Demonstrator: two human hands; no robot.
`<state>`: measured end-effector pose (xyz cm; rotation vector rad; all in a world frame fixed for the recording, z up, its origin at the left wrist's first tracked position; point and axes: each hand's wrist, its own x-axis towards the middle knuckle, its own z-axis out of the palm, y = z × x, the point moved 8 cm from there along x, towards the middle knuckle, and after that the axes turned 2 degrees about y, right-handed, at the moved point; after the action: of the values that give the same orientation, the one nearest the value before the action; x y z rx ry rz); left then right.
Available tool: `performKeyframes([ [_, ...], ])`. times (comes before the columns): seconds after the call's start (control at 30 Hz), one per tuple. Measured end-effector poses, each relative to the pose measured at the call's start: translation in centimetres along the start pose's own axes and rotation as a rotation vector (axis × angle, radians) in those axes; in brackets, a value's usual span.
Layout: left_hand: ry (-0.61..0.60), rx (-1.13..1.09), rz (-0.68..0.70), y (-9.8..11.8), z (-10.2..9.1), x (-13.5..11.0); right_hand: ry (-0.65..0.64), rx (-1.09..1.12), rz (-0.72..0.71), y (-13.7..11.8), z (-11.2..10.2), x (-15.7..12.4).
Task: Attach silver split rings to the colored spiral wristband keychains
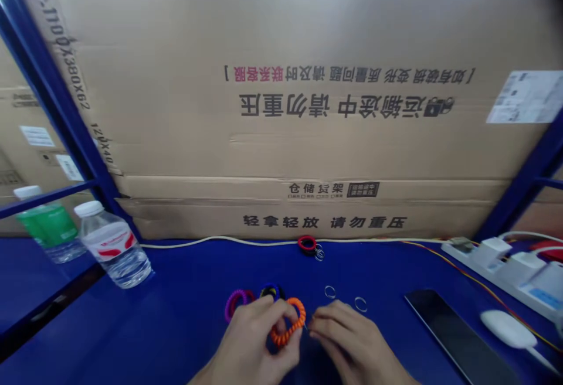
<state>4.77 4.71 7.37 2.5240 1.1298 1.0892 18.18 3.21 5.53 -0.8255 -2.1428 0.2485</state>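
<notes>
My left hand [250,338] grips the orange spiral coil [285,329] above the blue desk [145,338]; my right hand [352,338] pinches narrow just right of it, anything held too small to tell.

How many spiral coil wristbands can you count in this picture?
4: the orange coil in the left hand, the purple coil and dark coil behind it, and the red coil farther back. The hands may hide more.

Head-worn camera view, looking forward and down from above the left hand [250,338] and right hand [352,338], close at the lower edge. The blue metal bench [145,332] fills the lower frame; a brown cardboard carton [281,127] faces the camera beyond.
</notes>
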Motion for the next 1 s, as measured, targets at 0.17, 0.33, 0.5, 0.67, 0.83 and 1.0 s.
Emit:
performKeyframes([
  [0.17, 0.082, 0.056, 0.234, 1.5, 0.2, -0.5, 0.049, 0.370, 0.483, 3.0, 0.7, -0.5],
  [0.33, 0.138, 0.255, 0.463, 2.9, 0.7, -1.1, -0.020, 0.945, 0.828, 4.2, 3.7, -1.3],
  [0.5, 0.141, 0.291, 0.451, 2.8, 0.4, -1.1, -0.040, 0.784, 0.705, 4.0, 2.5, -1.1],
  [0.67, 0.153, 0.304, 0.465, 3.1, 0.4, -1.4, -0.088, 0.121, 0.231, 1.9, 0.6, -0.4],
  [0.83, 0.165, 0.324, 0.518, 3.9, 0.9, -1.8, -0.061, 0.151, 0.484, 4.1, 0.5, -0.9],
  [1.0, 0.141, 0.357, 0.512, 3.9, 1.0, -1.7, -0.269, 0.438, 0.771, 5.0, 2.8, -1.9],
])
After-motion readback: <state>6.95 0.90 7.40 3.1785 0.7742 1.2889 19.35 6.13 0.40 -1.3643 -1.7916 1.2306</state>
